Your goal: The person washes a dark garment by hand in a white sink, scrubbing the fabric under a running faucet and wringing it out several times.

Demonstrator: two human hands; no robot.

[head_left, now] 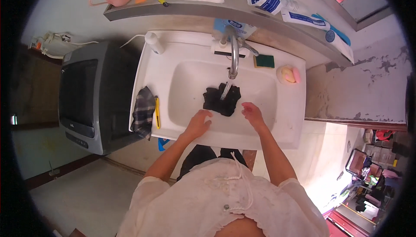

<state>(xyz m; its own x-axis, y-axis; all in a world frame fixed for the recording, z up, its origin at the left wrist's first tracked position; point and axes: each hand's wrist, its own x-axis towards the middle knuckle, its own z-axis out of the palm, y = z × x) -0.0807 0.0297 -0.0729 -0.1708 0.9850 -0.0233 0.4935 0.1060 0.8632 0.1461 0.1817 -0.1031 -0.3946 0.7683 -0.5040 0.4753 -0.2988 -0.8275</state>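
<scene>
A dark wet cloth [216,101] lies bunched in the basin of a white sink [182,94]. Water streams onto it from the curved chrome faucet [234,57]. My left hand [199,124] hovers at the basin's front edge, just left of the cloth, its fingers loosely bent and apart, holding nothing. On the cloth's other side, my right hand [252,114] is raised over the basin with bent, parted fingers and nothing in them. Neither hand appears to touch the cloth.
On the sink rim are a white bottle [154,42], a plaid cloth [144,112], a yellow utility knife [157,112], a green sponge [264,61] and a soap dish [287,75]. A shelf [182,11] with toiletries runs above; a grey washing machine [102,98] stands left.
</scene>
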